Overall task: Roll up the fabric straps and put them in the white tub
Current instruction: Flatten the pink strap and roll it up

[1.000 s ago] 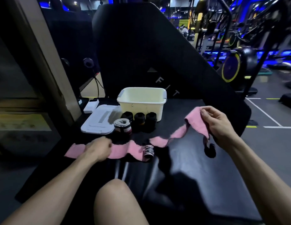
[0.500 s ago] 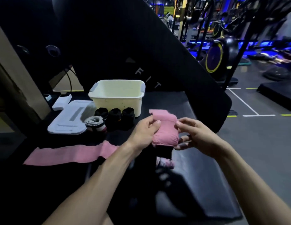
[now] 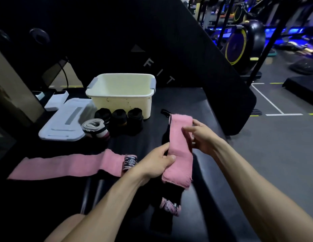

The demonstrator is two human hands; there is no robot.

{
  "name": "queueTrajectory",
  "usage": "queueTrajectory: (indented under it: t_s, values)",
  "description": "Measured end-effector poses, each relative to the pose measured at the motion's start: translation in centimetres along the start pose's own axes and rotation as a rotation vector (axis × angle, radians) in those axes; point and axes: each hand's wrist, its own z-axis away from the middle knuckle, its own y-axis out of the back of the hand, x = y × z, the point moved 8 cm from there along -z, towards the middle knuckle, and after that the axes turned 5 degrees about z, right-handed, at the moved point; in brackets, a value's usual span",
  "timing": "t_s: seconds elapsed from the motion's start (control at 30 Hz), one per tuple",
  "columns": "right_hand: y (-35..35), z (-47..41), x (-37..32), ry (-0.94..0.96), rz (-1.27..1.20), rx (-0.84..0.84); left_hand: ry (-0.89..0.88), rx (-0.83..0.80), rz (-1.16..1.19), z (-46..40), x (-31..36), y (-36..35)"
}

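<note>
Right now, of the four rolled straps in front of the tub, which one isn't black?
The rolled strap nearest the lid, leftmost of the row: it is grey-white with a pink band. The other three rolls beside it, before the white tub, are all black.

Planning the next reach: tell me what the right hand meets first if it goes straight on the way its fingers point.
The right hand points leftward; its fingers meet the folded pink fabric strap first, probably touching already.

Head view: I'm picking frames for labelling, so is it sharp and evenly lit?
Head view: uneven, the tub and pink strap lit, the left and bottom edges near black; right hand motion-blurred, left hand sharper; wide-angle bending at the edges; gym background smeared.
</note>
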Motion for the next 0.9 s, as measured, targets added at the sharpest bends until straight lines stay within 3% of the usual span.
queueTrajectory:
  t_s: [0.17, 0.33, 0.67, 0.73, 0.8, 0.9]
  values:
    - [-0.1, -4.1, -2.9, 0.068, 0.008, 0.029, 0.056, 0.020, -0.086, -0.9, -1.4, 0.7]
    - [1.5, -7.2, -6.9, 0.295, -0.006, 0.181, 0.115, 0.019, -0.220, -1.7, -2.0, 1.5]
    - [0.4, -10.6, -6.6, 0.316, 0.149, 0.129, 0.276, -0.015, -0.264, -1.6, -4.0, 0.6]
    - [0.1, -11.5, -5.4, 0.240, 0.318, 0.110, 0.305, -0.008, -0.317, -1.5, -4.2, 0.7]
    - [0.0, -12.0, -3.5, 0.153, 0.650, 0.124, 0.284, 0.021, -0.519, -1.5, -3.5, 1.4]
    - [0.3, -12.5, -2.2, 0.171, 0.985, 0.184, 0.262, 0.095, -0.755, -1.4, -2.2, 2.2]
